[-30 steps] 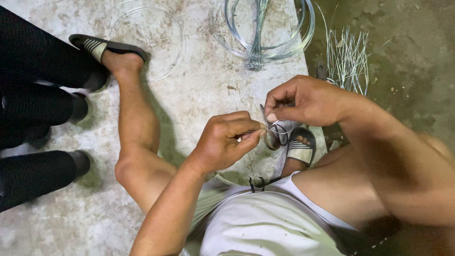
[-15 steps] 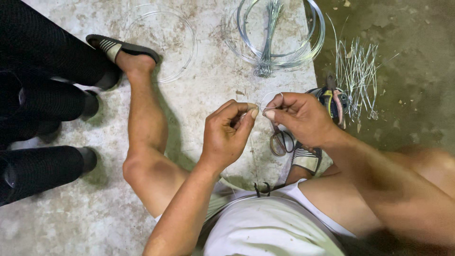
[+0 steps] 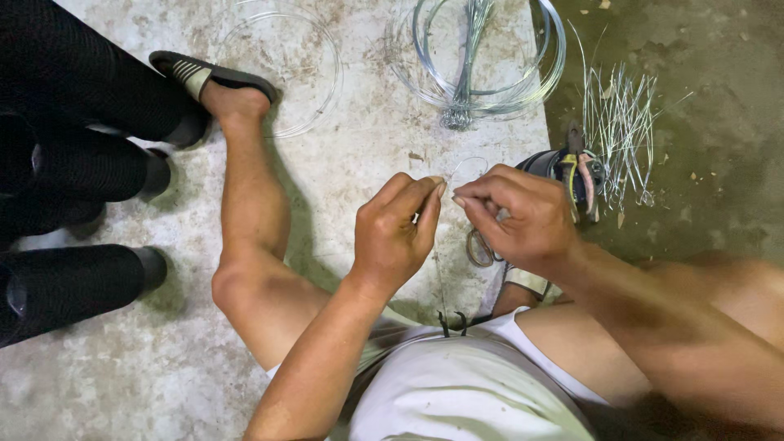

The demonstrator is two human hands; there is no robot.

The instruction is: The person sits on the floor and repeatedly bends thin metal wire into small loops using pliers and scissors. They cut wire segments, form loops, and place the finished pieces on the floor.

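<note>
Sitting on the rough, stained concrete floor, the person pinches a thin silvery wire between both hands: the left hand is closed on it with thumb and forefinger, the right hand likewise, fingertips almost meeting. The wire arches into a small loop above them, so the bending looks begun, not finished. A pile of cut straight wire pieces lies near, and glossy wire coils rest beyond. Pliers and scissors lie just beside the right hand.
</note>
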